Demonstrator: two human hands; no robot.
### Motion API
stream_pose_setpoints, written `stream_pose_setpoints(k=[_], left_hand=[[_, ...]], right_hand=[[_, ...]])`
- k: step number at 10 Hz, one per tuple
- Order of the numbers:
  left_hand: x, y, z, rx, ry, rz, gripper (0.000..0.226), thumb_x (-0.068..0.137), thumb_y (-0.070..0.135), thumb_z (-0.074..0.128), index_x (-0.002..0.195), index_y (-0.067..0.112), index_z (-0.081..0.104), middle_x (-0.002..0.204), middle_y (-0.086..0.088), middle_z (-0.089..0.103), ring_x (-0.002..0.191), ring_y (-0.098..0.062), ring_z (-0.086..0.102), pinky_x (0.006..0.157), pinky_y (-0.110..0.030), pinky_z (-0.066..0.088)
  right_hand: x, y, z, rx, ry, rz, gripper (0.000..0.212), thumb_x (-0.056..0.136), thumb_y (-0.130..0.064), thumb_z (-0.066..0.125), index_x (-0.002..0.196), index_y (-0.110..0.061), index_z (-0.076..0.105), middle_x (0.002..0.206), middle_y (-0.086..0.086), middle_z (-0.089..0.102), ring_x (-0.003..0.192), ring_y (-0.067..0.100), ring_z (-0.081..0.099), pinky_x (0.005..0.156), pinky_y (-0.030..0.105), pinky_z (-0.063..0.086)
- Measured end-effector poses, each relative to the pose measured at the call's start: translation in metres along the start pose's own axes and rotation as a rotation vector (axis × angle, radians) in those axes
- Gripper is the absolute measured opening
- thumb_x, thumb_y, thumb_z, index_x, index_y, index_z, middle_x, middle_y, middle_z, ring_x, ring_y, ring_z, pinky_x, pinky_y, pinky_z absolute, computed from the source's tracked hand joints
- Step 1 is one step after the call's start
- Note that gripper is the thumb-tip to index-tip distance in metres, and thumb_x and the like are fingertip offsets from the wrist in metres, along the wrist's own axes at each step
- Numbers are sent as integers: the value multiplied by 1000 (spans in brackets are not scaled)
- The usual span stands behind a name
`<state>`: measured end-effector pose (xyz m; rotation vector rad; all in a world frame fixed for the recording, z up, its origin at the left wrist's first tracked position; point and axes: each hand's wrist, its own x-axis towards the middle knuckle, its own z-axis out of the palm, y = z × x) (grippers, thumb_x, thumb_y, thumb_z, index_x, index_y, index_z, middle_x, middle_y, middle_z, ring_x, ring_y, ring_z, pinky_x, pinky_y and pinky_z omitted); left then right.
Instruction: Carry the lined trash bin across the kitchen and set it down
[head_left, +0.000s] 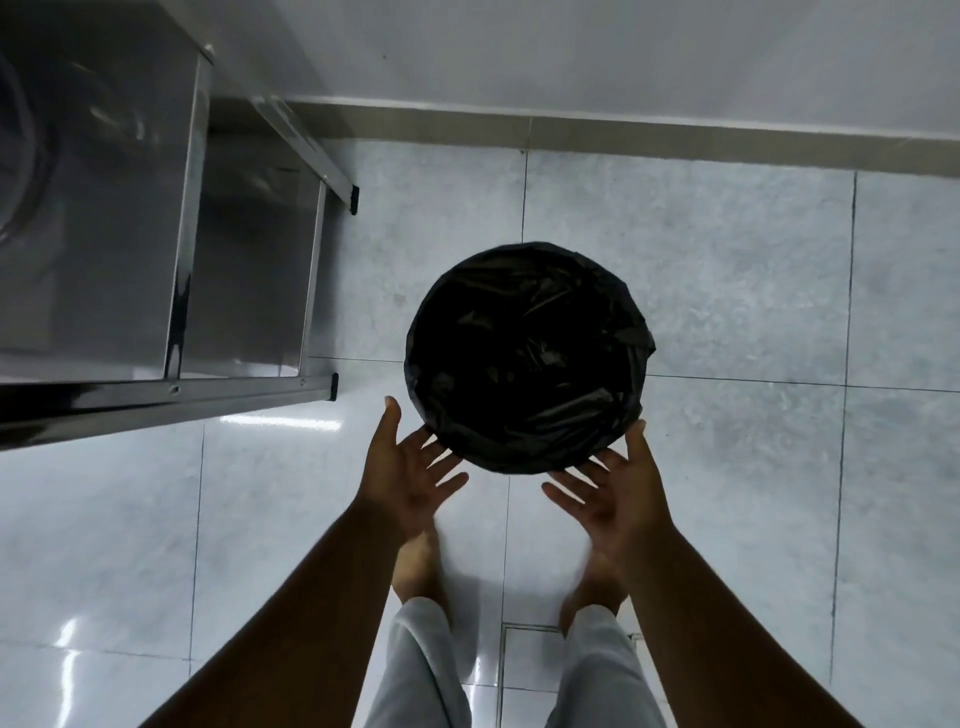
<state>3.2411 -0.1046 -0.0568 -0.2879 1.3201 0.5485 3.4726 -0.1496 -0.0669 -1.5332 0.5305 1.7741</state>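
Observation:
A round trash bin (527, 358) lined with a black plastic bag stands upright on the pale tiled floor, seen from straight above. My left hand (410, 473) is at its near left rim, palm up, fingers spread, fingertips under the bag's edge. My right hand (605, 486) mirrors it at the near right rim, also spread. Neither hand is closed around the bin; I cannot tell whether the fingertips touch it. The bin's wall and base are hidden by the bag's mouth.
A stainless steel table (171, 384) with a lower shelf stands to the left, its black-capped leg (332, 387) close to the bin. A wall and skirting (623, 130) run along the far side. My bare feet stand by a floor drain cover (524, 639).

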Motion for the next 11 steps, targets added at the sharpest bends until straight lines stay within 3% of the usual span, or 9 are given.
stream_pose_setpoints(k=[4, 6, 8, 10, 11], left_hand=[[53, 107, 91, 156, -145, 167, 84, 86, 73, 40, 146, 14, 43, 150, -15, 48, 137, -36, 45, 116, -53, 31], [67, 141, 123, 246, -169, 229, 82, 85, 74, 41, 147, 19, 42, 153, -8, 45, 139, -35, 43, 115, -53, 33], [73, 151, 129, 260, -171, 255, 82, 85, 73, 42, 149, 22, 39, 155, -5, 42, 141, -37, 39, 115, -54, 32], [57, 138, 113, 281, -122, 222, 88, 86, 71, 44, 155, 22, 24, 161, -5, 31, 142, -35, 38, 116, -53, 32], [34, 128, 99, 422, -57, 236, 85, 88, 71, 42, 156, 23, 22, 162, -5, 30, 143, -32, 37, 116, -51, 31]], right_hand=[[48, -110, 93, -132, -143, -180, 83, 89, -75, 37, 151, -20, 45, 151, 12, 52, 129, 36, 57, 96, 48, 53], [57, -145, 130, -187, -170, -246, 79, 93, -70, 37, 154, -22, 39, 156, 9, 47, 135, 38, 52, 103, 49, 49], [59, -157, 140, -203, -187, -248, 78, 93, -69, 40, 155, -23, 38, 158, 6, 44, 135, 38, 51, 100, 49, 51], [45, -148, 126, -212, -129, -199, 91, 89, -68, 49, 160, -16, 24, 161, 9, 37, 134, 39, 52, 94, 49, 54], [24, -147, 120, -326, -90, -233, 85, 92, -67, 45, 160, -18, 26, 161, 9, 39, 136, 37, 51, 96, 48, 53]])
